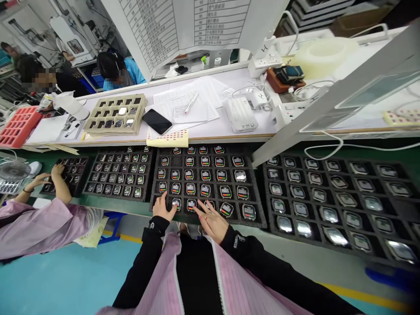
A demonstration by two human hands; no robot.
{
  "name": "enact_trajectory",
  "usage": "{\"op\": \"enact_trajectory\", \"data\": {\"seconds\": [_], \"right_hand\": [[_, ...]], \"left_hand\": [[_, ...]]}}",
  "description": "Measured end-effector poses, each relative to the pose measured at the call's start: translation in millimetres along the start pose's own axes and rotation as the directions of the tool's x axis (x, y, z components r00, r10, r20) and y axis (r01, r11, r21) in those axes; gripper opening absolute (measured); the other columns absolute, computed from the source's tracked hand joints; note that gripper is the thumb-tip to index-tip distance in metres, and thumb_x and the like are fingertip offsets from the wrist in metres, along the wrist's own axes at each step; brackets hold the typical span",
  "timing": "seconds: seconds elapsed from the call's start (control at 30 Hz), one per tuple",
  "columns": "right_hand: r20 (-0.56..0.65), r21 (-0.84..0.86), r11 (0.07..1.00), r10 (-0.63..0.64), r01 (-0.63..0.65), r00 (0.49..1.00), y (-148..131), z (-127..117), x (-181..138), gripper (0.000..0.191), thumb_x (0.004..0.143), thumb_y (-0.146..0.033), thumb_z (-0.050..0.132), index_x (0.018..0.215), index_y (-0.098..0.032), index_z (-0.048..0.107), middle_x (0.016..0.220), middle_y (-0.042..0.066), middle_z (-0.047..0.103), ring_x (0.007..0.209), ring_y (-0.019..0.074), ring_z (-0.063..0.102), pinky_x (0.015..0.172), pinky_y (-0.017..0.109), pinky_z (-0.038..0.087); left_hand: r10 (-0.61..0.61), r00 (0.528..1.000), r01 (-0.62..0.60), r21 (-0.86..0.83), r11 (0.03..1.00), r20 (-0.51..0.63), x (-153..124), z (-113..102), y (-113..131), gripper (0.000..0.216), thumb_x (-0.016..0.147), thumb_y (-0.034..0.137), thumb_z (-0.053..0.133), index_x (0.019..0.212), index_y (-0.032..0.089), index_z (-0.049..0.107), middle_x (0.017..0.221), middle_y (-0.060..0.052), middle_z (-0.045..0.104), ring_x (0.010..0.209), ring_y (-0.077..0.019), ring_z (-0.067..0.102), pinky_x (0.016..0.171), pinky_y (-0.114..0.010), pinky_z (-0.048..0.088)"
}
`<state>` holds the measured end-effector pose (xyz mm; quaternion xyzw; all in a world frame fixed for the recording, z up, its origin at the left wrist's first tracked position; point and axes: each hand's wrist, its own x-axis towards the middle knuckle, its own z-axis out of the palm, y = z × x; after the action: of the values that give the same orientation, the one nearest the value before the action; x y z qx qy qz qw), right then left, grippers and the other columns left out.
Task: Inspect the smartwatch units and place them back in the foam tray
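Right in front of the person, square watches [205,190] sit in rows in a black tray [261,214], one to a compartment, most with a dark face and a red-and-green band along the bottom. One face near the right side shines white with reflected light. The left hand [164,208] lies over the front left corner, unclenched, its thumb on a watch in the front row and its fingers reaching to the one in the row behind. Beside it the right hand [211,221] is spread loosely, palm down, fingertips over the front row and partly covering a watch; neither hand is lifting anything.

To the right lies another black tray [268,210] of watches, several in front catching the glare. On the left comes a tray of smaller-looking watches [120,178], and past it a co-worker in a pink sleeve [62,190] has both hands over a further tray.

Above the trays runs a white shelf [216,129]. On it I can see a beige tray [141,104] partly filled with watches, a black phone [157,121], papers [213,94] with a pen [192,103] on top, and a white box [241,114]. Farther left stand a red tray [21,127] and, lower down, a small fan [15,170]. Beyond the shelf, someone in blue [135,70] sits with head bent.
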<state>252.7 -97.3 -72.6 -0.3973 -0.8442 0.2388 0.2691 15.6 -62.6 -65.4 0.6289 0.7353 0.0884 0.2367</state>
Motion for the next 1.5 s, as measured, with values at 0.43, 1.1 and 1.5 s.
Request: {"op": "enact_trajectory", "data": {"seconds": [0.43, 1.1, 1.5], "right_hand": [[-0.151, -0.115, 0.967, 0.211, -0.229, 0.966, -11, 1, -28, 0.047, 0.099, -0.013, 0.023, 0.141, -0.004, 0.042, 0.129, 0.017, 0.058, 0.138, 0.0303, 0.029, 0.109, 0.064, 0.032], [-0.334, -0.18, 0.877, 0.371, -0.445, 0.867, -11, -2, -45, 0.05, 0.099, -0.015, 0.023, 0.147, -0.006, 0.032, 0.138, 0.014, 0.05, 0.14, 0.0309, 0.026, 0.108, 0.065, 0.031], [-0.419, -0.232, 0.775, 0.466, -0.588, 0.779, 5, -20, -71, 0.056, 0.1, -0.017, 0.022, 0.153, -0.007, 0.009, 0.139, 0.017, 0.048, 0.141, 0.0311, 0.021, 0.108, 0.066, 0.03]], "left_hand": [[0.044, 0.999, -0.043, 0.122, 0.992, -0.004, 0, 1, 4, 0.069, 0.085, 0.046, 0.05, 0.145, 0.019, 0.03, 0.121, -0.016, 0.052, 0.114, -0.0322, 0.052, 0.091, -0.046, 0.042], [0.248, 0.934, -0.223, 0.12, 0.967, -0.259, 16, 7, -9, 0.045, 0.094, 0.037, 0.039, 0.132, 0.014, 0.051, 0.092, -0.009, 0.062, 0.082, -0.0213, 0.063, 0.072, -0.03, 0.046], [0.243, 0.936, -0.218, 0.121, 0.968, -0.256, 17, 7, -7, 0.045, 0.096, 0.036, 0.034, 0.132, 0.015, 0.051, 0.102, -0.011, 0.063, 0.086, -0.0218, 0.064, 0.072, -0.03, 0.047]]}}
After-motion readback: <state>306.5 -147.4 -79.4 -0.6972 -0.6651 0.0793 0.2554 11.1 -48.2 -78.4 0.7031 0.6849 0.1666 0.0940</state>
